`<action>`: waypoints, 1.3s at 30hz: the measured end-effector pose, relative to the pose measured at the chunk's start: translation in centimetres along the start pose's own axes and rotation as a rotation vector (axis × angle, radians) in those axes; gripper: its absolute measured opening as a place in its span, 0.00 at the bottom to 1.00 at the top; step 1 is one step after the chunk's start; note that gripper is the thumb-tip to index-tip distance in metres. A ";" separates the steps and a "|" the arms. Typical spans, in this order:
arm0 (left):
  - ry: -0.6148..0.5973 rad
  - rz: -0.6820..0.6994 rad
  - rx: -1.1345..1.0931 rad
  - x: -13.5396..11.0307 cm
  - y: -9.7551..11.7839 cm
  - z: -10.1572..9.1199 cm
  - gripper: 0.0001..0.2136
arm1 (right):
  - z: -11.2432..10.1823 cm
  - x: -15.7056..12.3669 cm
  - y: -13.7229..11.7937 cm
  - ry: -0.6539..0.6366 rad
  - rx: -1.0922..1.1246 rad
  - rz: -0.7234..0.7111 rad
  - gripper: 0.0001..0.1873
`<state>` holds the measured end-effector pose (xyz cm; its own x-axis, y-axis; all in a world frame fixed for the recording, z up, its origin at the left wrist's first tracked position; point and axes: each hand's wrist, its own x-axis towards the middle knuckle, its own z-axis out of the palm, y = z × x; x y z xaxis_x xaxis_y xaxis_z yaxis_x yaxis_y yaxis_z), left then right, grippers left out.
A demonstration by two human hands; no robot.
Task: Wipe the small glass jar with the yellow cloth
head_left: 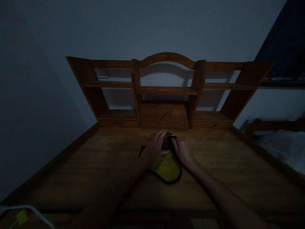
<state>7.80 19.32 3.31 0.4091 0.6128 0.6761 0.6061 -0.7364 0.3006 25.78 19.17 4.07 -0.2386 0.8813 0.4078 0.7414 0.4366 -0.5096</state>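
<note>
A yellow cloth piece with a black edge lies on the wooden desk in dim light. My left hand and my right hand meet at its far end. Both have their fingers curled round a small dark object held between them. I cannot make out what that object is. Both forearms reach in from the bottom of the view.
A wooden hutch with open shelves stands at the back of the desk against a pale wall. A white wire shape with a yellow tag shows at the bottom left. A bed with white bedding lies to the right.
</note>
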 end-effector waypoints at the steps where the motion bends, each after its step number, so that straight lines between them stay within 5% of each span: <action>1: 0.014 -0.009 -0.015 0.0 0.0 0.0 0.41 | 0.1 0.0 0.1 0.006 0.045 0.021 0.19; 7: 0.187 -0.084 -0.120 0.3 -0.7 -0.1 0.40 | 1.3 0.5 -0.2 0.041 0.866 0.231 0.18; 14: 0.331 -0.165 -0.303 0.8 0.0 -0.3 0.41 | 1.0 0.6 -0.9 -0.268 1.585 0.350 0.15; 24: 0.297 -0.133 -0.355 0.9 2.2 -1.0 0.40 | 0.2 -0.3 -0.5 -0.246 1.476 0.311 0.19; 39: 0.359 -0.083 -0.286 0.6 1.6 -0.6 0.41 | -0.1 0.2 -0.9 -0.199 1.457 0.295 0.16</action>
<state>8.60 18.34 4.61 0.0749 0.5720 0.8168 0.3938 -0.7696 0.5027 25.10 18.97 4.68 -0.3641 0.9245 0.1124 -0.4520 -0.0699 -0.8893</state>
